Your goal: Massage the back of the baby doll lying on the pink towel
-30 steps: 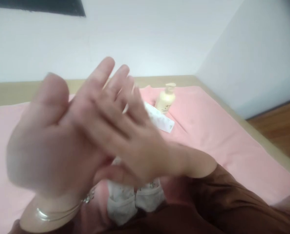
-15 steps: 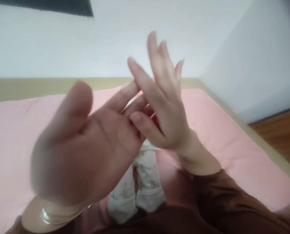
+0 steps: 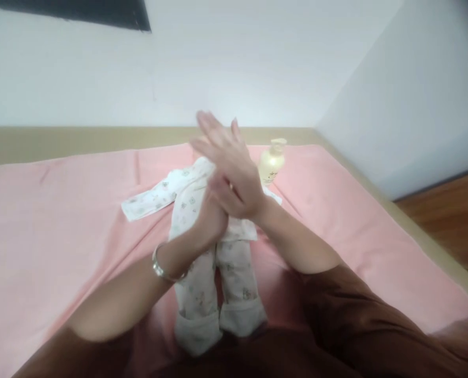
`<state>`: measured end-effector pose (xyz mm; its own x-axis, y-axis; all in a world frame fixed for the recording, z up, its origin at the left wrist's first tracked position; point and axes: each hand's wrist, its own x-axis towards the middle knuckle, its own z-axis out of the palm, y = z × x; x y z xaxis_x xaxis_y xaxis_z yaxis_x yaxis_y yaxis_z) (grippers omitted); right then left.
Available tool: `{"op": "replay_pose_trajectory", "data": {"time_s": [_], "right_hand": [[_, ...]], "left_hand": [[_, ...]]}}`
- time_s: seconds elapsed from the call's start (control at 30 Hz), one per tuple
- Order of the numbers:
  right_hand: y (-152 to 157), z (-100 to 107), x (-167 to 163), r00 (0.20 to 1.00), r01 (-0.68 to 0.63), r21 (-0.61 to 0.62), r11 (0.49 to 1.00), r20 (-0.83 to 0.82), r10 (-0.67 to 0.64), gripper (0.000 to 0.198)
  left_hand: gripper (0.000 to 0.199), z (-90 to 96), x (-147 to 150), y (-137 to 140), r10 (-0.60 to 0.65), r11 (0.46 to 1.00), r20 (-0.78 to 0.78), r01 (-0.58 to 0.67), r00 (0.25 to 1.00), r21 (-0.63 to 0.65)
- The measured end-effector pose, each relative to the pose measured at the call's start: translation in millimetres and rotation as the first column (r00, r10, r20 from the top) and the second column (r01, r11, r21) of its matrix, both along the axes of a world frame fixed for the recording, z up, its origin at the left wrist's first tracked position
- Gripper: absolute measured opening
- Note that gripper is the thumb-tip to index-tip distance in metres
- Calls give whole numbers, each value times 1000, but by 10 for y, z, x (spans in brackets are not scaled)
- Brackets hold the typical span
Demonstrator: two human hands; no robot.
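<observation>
My right hand [image 3: 239, 176] lies across my left hand [image 3: 213, 215], and the two are touching above a white baby outfit. The right hand's fingers stretch up and to the left, slightly smeared by motion. Most of the left hand's fingers are hidden behind the right hand. A silver bracelet [image 3: 157, 268] circles my left wrist. The outfit has a small print: a long-sleeved top [image 3: 184, 202] and trousers [image 3: 237, 283] with folded cuffs, laid flat. Just beyond my right hand stands a pale yellow pump bottle [image 3: 271, 164].
A pink sheet [image 3: 72, 226] covers the surface beneath, with a beige border [image 3: 40, 144] along its far side. White walls [image 3: 257, 63] rise behind and to the right. Brown wood flooring [image 3: 450, 220] shows at the far right.
My hands have moved lower and farther from the camera. The left palm, turned up and spread before, is now pressed against the right hand. The top and bottle have come into view.
</observation>
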<state>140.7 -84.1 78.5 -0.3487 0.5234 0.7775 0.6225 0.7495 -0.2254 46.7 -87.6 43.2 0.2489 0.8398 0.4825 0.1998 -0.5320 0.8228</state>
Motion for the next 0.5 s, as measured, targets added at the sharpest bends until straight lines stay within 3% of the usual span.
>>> {"op": "replay_pose_trajectory", "data": {"time_s": [0.07, 0.17, 0.23, 0.37, 0.43, 0.5], "right_hand": [[198, -135, 19, 991, 85, -210, 974, -86, -105, 51], [346, -376, -95, 984, 149, -457, 877, -21, -179, 48], [391, -525, -182, 983, 185, -483, 856, 82, -166, 47], [511, -717, -157, 972, 187, -443, 877, 212, -100, 50], [607, -753, -47, 966, 177, -453, 874, 252, -66, 50], [690, -764, 65, 951, 240, -465, 852, 288, -111, 48]], "left_hand": [[41, -91, -57, 264, 98, 995, 40, -97, 994, -20], [42, -255, -236, 654, 281, 960, -9, -281, 960, 3], [39, -389, -337, 835, 345, 938, -106, -348, 933, -8], [36, -590, -420, 955, 362, 913, -168, -385, 917, -137], [37, -633, -430, 946, 360, 915, -170, -383, 917, -128], [40, -648, -439, 934, 369, 917, -193, -390, 909, -85]]}}
